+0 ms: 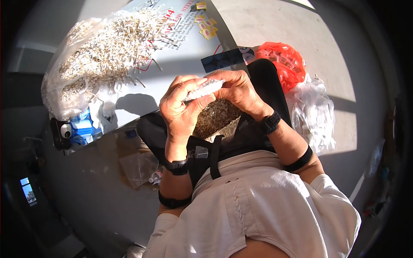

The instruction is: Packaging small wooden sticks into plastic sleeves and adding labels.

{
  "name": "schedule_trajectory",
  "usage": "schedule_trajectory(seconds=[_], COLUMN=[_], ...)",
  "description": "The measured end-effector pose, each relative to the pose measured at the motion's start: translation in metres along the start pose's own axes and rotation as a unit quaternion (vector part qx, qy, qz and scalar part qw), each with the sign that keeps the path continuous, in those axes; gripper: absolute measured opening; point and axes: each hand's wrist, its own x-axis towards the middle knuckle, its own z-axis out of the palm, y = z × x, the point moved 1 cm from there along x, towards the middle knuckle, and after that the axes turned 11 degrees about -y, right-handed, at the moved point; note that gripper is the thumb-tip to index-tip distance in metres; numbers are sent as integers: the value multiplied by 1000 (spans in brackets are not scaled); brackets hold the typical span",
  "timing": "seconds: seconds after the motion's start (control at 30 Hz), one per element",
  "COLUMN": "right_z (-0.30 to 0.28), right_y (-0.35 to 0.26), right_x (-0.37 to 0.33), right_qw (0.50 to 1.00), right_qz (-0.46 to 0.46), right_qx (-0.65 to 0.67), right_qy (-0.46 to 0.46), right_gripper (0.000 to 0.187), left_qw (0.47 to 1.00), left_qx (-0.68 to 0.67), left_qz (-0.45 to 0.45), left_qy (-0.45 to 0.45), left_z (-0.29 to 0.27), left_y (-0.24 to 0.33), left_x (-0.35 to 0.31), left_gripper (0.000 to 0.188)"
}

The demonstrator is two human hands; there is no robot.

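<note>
Both hands are raised over my lap, pinching one small white packet with a bumpy surface (205, 89) between them. My left hand (180, 101) closes on its left end with thumb and fingers. At its right end, my right hand (241, 89) grips with thumb and forefinger. What fills the packet is too bright to make out. Right below the hands, between my knees, lies a mass of short, thin brownish sticks (217, 115), partly hidden by the hands. On the table to the left, a clear plastic bag (50, 92) spills a large heap of short pale sticks (114, 47).
The grey table (172, 64) has small yellow labels (208, 29) at its far right. A blue object with a tape roll (81, 127) sits at the near-left corner. Right of my knee are a red plastic bag (282, 60) and white plastic bags (316, 118).
</note>
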Motion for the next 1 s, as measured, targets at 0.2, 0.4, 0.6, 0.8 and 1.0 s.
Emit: schedule_trajectory(seconds=[0.2,0.4,0.6,0.8,1.0], right_z=[-1,2,1,-33,-150], right_y=[6,-3,-8,-4,-6], right_x=[-1,1,-4,-18,-73], right_qw=[999,993,985,997,913], right_qz=[-26,-69,-87,34,87], right_qx=[-24,-100,-151,38,121], right_qy=[-23,4,15,53,379], right_gripper=[29,28,29,25,29], left_qw=[990,987,991,998,979], left_qx=[106,113,77,48,-100], left_qz=[91,110,101,17,-177], left_qy=[-8,-16,-44,-35,-9], left_z=[1,5,14,19,15], left_y=[8,16,10,-7,-47], left_x=[4,13,13,15,1], left_gripper=[32,33,34,66,42])
